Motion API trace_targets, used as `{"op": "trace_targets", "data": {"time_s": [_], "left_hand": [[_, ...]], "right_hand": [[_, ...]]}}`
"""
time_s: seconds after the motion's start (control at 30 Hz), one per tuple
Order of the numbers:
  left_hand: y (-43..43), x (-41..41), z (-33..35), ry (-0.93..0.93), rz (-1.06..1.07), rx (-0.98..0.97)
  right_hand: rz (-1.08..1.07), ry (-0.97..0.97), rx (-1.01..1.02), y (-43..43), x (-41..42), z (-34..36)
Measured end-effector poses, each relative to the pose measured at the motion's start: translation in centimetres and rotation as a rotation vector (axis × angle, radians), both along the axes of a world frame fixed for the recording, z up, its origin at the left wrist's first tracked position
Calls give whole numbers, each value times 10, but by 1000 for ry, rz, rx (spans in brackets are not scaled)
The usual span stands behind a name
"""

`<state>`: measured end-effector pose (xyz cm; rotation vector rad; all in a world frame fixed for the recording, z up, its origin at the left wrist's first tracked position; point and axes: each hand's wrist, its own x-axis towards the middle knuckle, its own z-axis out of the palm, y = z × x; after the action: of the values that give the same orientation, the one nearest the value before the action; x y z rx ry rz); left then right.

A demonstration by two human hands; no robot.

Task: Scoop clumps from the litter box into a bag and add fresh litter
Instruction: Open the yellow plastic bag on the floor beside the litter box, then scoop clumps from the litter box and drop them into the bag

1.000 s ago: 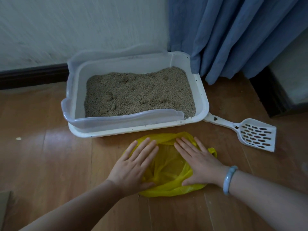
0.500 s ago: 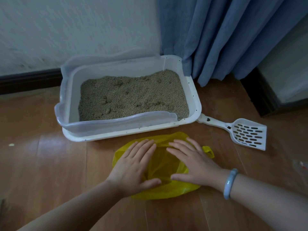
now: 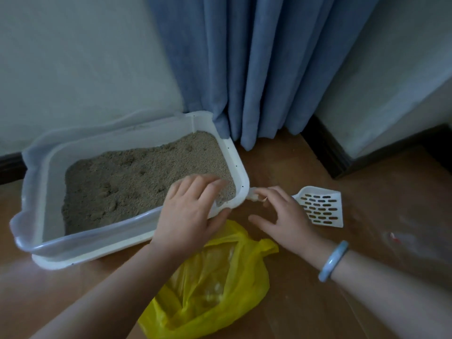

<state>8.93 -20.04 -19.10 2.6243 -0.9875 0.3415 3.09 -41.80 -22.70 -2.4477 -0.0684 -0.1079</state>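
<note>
Off bag [image 3: 220,292], left hand [image 3: 188,212] grips litter box [image 3: 241,167], right hand [image 3: 286,216] touches scoop [image 3: 321,206].

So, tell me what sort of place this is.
Most likely a room corner in a home: a cat litter box on a wooden floor by the wall, with a blue curtain hanging to the floor beside it.

A smooth, pale blue bangle [image 3: 333,261] rings the right wrist.

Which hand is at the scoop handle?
The right hand, wearing the blue bangle, touches the scoop; the left hand grips the litter box rim.
</note>
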Motion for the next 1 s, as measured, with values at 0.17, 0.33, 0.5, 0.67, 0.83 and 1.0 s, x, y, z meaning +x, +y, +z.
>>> {"op": "trace_targets", "data": {"time_s": [0.17, 0.33, 0.5, 0.67, 0.83, 1.0], "left_hand": [[-18, 24, -9, 75, 61, 169], [-20, 28, -20, 46, 45, 204], [-21, 30, -19, 49, 64, 191], [-20, 28, -19, 4, 54, 195], [-19, 27, -18, 30, 54, 160], [-16, 23, -14, 62, 51, 135]], "right_hand": [[-141, 28, -55, -33, 15, -13], [-84, 122, -270, -47, 23, -42], [-59, 173, -358, -38, 34, -57], [-26, 246, -400, -34, 41, -56], [-45, 210, -325, -41, 36, -34], [-171, 177, -171, -56, 36, 12]]}}
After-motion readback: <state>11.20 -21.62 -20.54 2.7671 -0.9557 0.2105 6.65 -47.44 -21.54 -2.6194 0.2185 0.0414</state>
